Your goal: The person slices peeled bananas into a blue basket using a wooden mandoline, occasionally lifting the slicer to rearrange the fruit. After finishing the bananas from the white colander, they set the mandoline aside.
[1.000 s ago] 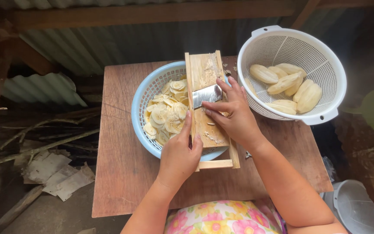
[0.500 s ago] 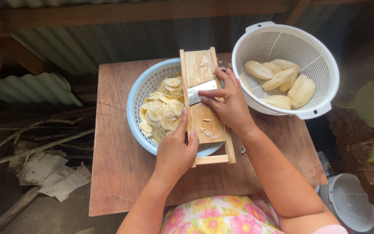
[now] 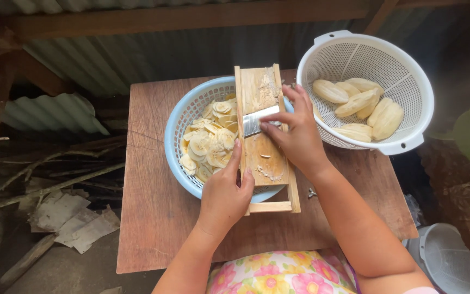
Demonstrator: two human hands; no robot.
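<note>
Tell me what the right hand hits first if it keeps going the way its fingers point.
The right hand points left across the wooden slicer, over its metal blade. Going on, it would probably cross the slicer's left rail and meet the slices in the blue basket; height is unclear.

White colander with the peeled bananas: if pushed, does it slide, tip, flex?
The colander overhangs the table edge, so an outward push could tip it. Thin perforated plastic, probably light and slightly flexible. The bananas lie loose toward one side and would likely shift and feel slippery.
</note>
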